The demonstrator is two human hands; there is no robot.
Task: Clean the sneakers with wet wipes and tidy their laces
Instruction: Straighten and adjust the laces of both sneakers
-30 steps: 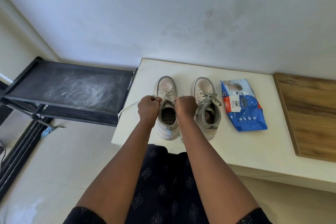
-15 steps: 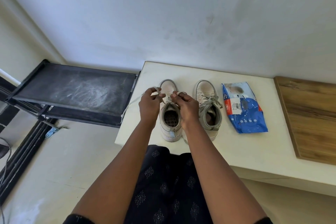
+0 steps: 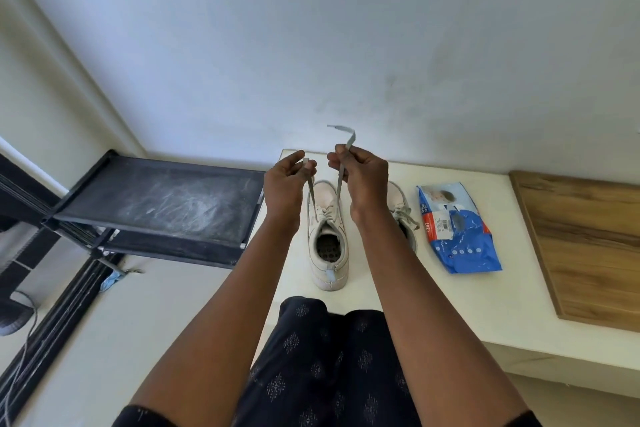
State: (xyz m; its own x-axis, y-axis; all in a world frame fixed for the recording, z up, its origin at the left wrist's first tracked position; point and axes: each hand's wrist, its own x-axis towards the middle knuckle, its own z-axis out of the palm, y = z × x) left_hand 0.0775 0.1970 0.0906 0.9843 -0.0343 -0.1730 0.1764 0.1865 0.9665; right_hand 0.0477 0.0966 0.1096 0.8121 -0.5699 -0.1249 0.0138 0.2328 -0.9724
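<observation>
Sneakers [image 3: 329, 263] stood side by side on the white table [image 3: 433, 308], near its left edge, toes toward the back edge at the wall and heels toward you. Your left hand [image 3: 287, 180] was raised above the left sneaker [image 3: 325, 198], thumb and forefinger pinching one lace end [image 3: 311, 196]. Your right hand [image 3: 363, 173], level with it and just beside it, pinched the other lace end [image 3: 350, 139], whose tip stuck up past your fingers and bent over to the left. Both strands ran down to the top eyelets of that shoe, whose opening showed between your forearms. The right sneaker [image 3: 403, 215] sat just beside it, mostly hidden behind your right forearm, its laces bunched as far as showed. A blue wet-wipe pack [image 3: 460, 246] lay flat to the right of the pair, apart from it, and a wooden board [image 3: 588, 253] covered the table's right end. A black rack [image 3: 162, 204] stood just beside the table's left edge.
</observation>
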